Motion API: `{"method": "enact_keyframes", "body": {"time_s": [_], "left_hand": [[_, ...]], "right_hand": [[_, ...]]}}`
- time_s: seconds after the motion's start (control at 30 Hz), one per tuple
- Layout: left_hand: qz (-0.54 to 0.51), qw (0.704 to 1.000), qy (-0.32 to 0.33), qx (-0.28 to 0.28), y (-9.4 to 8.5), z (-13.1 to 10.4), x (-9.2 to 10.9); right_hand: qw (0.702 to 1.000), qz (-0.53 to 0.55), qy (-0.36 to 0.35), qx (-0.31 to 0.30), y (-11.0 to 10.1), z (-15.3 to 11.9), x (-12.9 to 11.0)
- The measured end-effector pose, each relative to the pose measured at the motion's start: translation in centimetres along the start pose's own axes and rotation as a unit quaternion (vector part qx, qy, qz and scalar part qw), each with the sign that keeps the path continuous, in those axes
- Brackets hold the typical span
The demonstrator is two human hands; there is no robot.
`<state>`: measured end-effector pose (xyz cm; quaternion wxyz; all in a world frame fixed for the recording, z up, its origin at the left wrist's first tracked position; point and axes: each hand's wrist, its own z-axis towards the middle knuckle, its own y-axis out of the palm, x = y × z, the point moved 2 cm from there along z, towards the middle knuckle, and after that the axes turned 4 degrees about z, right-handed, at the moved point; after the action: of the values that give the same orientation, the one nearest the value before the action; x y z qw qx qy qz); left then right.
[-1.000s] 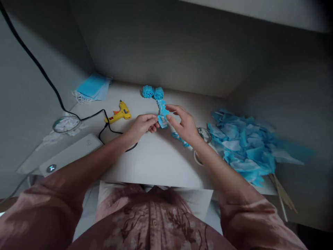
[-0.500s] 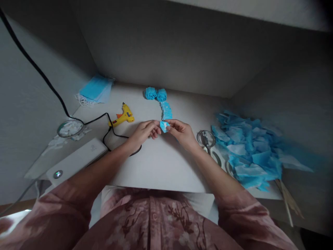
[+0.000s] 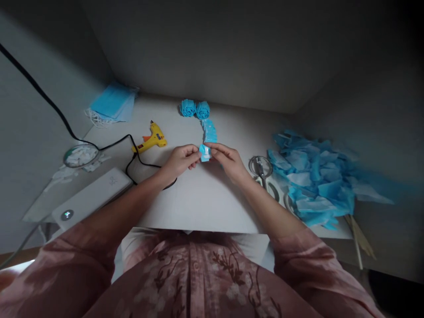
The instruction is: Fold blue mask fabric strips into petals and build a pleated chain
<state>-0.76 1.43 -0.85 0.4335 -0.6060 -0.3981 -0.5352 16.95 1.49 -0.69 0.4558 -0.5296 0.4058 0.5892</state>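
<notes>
- We see the left hand (image 3: 182,160) pinching the left edge of a small blue cloth piece (image 3: 204,154), thumb and finger pressed together.
- We see the right hand (image 3: 231,162) gripping the same piece at its right edge, with the fingers bent.
- The piece is between our two hands, over the middle of the white table (image 3: 198,205). It has a white patch on it.
- Just past our fingers is a row of blue pieces (image 3: 210,131), each one lapping over the next.
- Behind the row sit two blue cloth roses (image 3: 187,108), side by side.
- On our left lies a yellow glue gun (image 3: 155,138) with a black cord (image 3: 115,141).
- Farther left are a stack of blue face masks (image 3: 114,102), a round dish (image 3: 67,164) of white bits (image 3: 82,155) and a white power bank (image 3: 92,194) with a little lit screen.
- On our right are scissors (image 3: 262,173), and beside them a big heap of blue scraps (image 3: 318,176).
- Thin sticks (image 3: 358,240) poke out past the table's edge, near the heap.
</notes>
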Motion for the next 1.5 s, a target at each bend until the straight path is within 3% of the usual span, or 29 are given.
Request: {"method": "enact_keyframes", "body": {"time_s": [0.2,0.4,0.63,1.03,1.2,1.5], "left_hand": [[0.032,0.999,0.016,-0.03,0.04,0.01,-0.02],[0.01,1.0,0.024,-0.002,-0.15,-0.05,0.32],[0.005,0.999,0.026,-0.029,0.53,-0.32,0.01],[-0.001,1.0,0.006,0.002,0.04,-0.27,-0.12],[0.021,0.999,0.028,-0.013,0.29,-0.31,-0.09],[0.026,1.0,0.0,0.014,-0.12,-0.17,0.14]], "right_hand": [[0.999,0.005,-0.012,-0.033,-0.04,0.21,0.15],[0.997,-0.036,-0.026,-0.067,0.23,0.12,0.31],[0.999,-0.02,-0.037,-0.03,0.15,0.13,0.58],[0.999,-0.006,-0.026,-0.045,-0.26,0.02,0.1],[0.998,-0.014,-0.024,-0.06,-0.1,0.05,0.32],[0.999,-0.006,-0.011,-0.032,-0.71,0.31,-0.04]]}}
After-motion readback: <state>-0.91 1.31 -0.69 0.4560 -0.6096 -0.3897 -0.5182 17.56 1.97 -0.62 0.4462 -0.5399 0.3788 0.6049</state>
